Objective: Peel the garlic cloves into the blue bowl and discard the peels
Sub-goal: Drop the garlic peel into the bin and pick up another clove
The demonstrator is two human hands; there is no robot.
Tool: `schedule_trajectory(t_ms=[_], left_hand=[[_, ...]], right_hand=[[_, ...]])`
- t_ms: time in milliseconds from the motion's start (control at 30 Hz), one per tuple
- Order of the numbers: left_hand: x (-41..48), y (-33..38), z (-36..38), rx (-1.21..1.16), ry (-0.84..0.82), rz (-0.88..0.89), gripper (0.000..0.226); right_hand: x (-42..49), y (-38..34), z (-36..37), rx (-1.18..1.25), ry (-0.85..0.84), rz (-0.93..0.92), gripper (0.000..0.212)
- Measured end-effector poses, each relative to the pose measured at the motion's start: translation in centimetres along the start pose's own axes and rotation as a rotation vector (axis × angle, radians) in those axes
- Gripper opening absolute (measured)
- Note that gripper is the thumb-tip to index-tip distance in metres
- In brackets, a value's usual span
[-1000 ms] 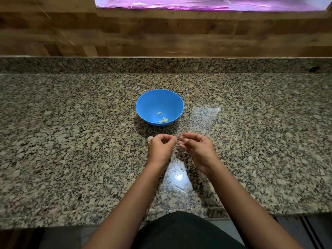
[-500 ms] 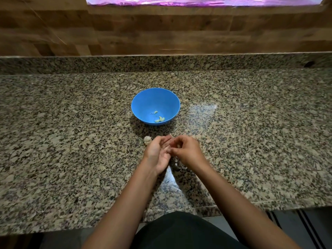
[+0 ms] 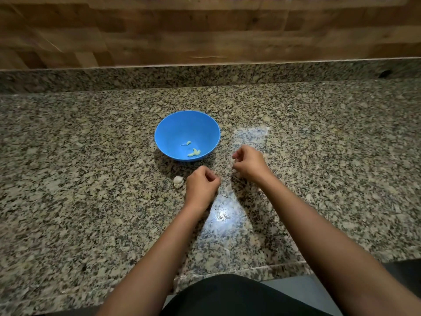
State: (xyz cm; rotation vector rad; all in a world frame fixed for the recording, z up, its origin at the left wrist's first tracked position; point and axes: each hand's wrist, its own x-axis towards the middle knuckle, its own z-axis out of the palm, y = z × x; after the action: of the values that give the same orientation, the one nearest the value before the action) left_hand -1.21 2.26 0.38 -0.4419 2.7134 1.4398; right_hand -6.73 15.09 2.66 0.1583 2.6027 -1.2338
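The blue bowl (image 3: 173,133) stands on the granite counter with a few peeled, pale green cloves (image 3: 193,152) in its bottom. A garlic bulb piece (image 3: 178,181) in white skin lies just left of my left hand (image 3: 201,185). That hand sits in front of the bowl, its fingers curled round a garlic clove that is mostly hidden. My right hand (image 3: 249,163) is to the right of the bowl, apart from the left hand. Its fingertips pinch what looks like a thin strip of peel. Loose peels (image 3: 224,194) lie on the counter between my wrists.
The granite counter (image 3: 91,201) runs left and right, with a low granite upstand and a wooden wall behind it. Its front edge (image 3: 262,267) is close to my body. A bright light reflection lies between my forearms.
My hands were pressed together over the clove half a second ago. The right hand has since pulled away to the right and toward the bowl, while the left hand stays in place.
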Motion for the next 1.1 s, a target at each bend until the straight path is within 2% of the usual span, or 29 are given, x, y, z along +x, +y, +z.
schedule_trajectory(t_ms=[233,367,467,633,700,767,833,967,1100], left_hand=[[-0.4,-1.2,0.1,0.117,-0.012,0.231,0.014],[-0.9,-1.9,-0.6,0.091,0.043,0.274,0.015],[-1.5,-3.1,-1.2,0.106,0.063,0.256,0.02],[-3.5,-4.8,-1.6,0.072,0.092,0.275,0.022],[-4.1,-5.1,-1.6,0.042,0.131,0.258,0.023],[-4.4,-5.3,-1.7,0.048,0.148,0.235,0.027],[-4.3,-5.2,-1.7,0.086,0.137,0.224,0.031],[-3.0,-4.6,-1.5,0.199,0.081,0.256,0.041],[-2.3,-4.9,-0.7,0.32,-0.04,0.299,0.044]], right_hand=[[1.4,1.4,1.7,-0.213,0.066,-0.242,0.017],[-0.5,2.1,1.3,-0.058,0.058,-0.256,0.03],[-3.4,2.8,1.3,-0.065,0.055,-0.279,0.043],[-8.7,4.8,3.4,-0.367,-0.129,-0.363,0.085],[-9.7,5.6,4.8,-0.575,-0.153,-0.372,0.092],[-9.5,5.7,5.9,-0.708,-0.139,-0.386,0.088],[-8.1,5.1,6.6,-0.721,-0.107,-0.406,0.081],[-5.1,3.7,7.2,-0.653,-0.07,-0.485,0.065],[-6.5,4.9,6.3,-0.48,-0.088,-0.594,0.047]])
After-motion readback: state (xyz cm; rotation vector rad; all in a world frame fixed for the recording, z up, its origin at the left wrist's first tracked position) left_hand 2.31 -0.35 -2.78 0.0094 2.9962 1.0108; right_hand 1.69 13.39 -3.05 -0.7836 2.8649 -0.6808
